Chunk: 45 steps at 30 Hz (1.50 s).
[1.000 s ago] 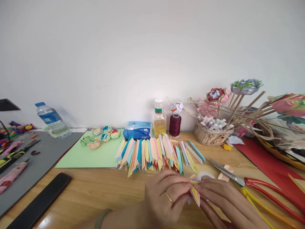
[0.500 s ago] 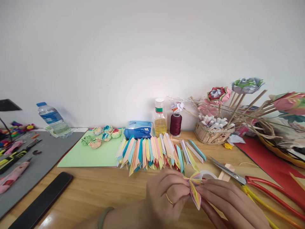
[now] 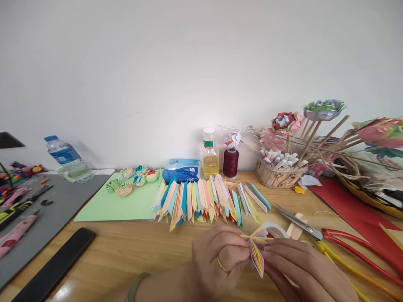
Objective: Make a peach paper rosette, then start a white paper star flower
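Observation:
A small folded paper piece (image 3: 257, 254) in yellow, pink and white layers is held between my two hands, low and right of centre. My left hand (image 3: 217, 256), with a ring on one finger, pinches its left side. On the right side, the fingers of my right hand (image 3: 304, 264) press against the layers; its fingertips are partly hidden. Just behind the piece lies a white tape roll (image 3: 276, 230). Beyond my hands, a long row of folded coloured paper strips (image 3: 195, 201) spreads over the table.
Scissors with red handles (image 3: 315, 233) lie right of my right hand, beside yellow handles (image 3: 343, 264). Farther back stand an oil bottle (image 3: 210, 155), a thread spool (image 3: 231, 162) and a basket (image 3: 280, 175). A black phone-like slab (image 3: 56, 262) lies left.
The view has shifted slightly. The layers of the paper piece look a little more fanned out, and both hands keep their hold on it.

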{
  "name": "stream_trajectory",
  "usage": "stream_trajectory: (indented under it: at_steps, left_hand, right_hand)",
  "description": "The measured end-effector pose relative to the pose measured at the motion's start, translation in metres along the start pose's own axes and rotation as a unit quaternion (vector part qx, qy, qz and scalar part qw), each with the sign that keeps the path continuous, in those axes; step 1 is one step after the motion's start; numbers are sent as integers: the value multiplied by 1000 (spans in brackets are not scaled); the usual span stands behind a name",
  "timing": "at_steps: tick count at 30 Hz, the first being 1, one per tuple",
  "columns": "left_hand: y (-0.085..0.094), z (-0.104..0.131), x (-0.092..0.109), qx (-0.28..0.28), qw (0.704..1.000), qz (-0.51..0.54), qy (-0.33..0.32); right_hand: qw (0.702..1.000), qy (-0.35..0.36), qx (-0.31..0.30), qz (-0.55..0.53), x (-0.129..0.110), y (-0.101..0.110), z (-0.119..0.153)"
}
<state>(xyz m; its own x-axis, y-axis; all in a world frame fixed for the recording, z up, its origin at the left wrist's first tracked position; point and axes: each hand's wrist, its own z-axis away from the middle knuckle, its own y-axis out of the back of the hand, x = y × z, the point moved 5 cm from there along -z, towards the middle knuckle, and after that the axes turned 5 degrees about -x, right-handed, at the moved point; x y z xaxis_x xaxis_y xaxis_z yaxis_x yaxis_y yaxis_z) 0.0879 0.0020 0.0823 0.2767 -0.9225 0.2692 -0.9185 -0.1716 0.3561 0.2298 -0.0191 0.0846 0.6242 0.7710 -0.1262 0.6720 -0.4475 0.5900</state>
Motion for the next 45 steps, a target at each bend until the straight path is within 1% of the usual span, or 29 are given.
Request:
stream_trajectory:
  at_steps: [2,6,9,11,14,18,19,21,23,24,25,26,27,28,29,30,31,33,34,35,36,38,42,45]
  left_hand:
    - [1,-1,1,6,1000,-7,-14]
    - [1,-2,2,-3,1000,-22,-21]
    - [2,-3,3,-5,999,-29,-25]
    - [2,-3,4,-9,999,-35,-30]
    - [2,-2,4,-10,999,-35,-36]
    - [2,2,3,1,997,-48,-52]
    - [2,3,3,-5,997,-50,-59]
    - [0,2,2,-28,997,-36,-69]
    - [-2,0,-2,-64,997,7,-50]
    - [-3,-2,-6,-84,996,37,-18]
    - [-4,-4,-12,-106,992,68,32]
    - [-6,-5,-19,-128,982,100,99]
    - [-9,-4,-26,-153,964,130,177]
    - [-12,-1,-32,-176,936,163,256]
    - [-15,3,-38,-196,901,201,331]
    - [-19,7,-41,-211,859,247,395]
    - [-23,11,-43,-220,814,298,448]
    - [-29,19,-43,-219,727,387,523]
    - [-31,21,-43,-212,693,418,548]
    - [-33,24,-43,-206,668,437,567]
    - [-34,25,-43,-202,652,446,579]
    - [-35,26,-43,-205,640,448,590]
    - [-32,24,-42,-213,650,423,594]
    - [-30,22,-40,-198,648,422,602]
  right_hand:
    - [1000,1,10,7,-1,1,0]
    - [1000,5,20,12,-1,0,1]
    - [999,4,45,2,0,0,3]
    - [999,2,43,-9,1,-2,6]
    - [999,-2,23,-24,2,-4,10]
    - [999,-37,-13,-36,7,-4,13]
    - [998,-38,-25,-41,8,-4,11]
    - [996,-8,-58,-63,8,-5,7]
    - [991,11,-83,-109,9,-8,1]
    - [985,-6,-93,-143,12,-10,-1]
    - [977,-44,-102,-182,16,-13,-3]
    - [964,-99,-113,-221,22,-17,-4]
    - [944,-161,-129,-258,27,-22,-3]
    - [919,-217,-151,-292,30,-27,-1]
    - [892,-265,-174,-322,32,-32,1]
    - [866,-304,-189,-348,33,-36,3]
    - [841,-338,-198,-373,34,-39,5]
    - [796,-394,-201,-413,34,-42,8]
    - [780,-414,-197,-426,34,-43,9]
    - [769,-428,-193,-434,34,-43,10]
    - [765,-433,-192,-436,34,-43,10]
    - [771,-428,-196,-429,33,-43,10]
    - [785,-409,-213,-414,33,-44,10]
    - [777,-419,-210,-420,35,-45,12]
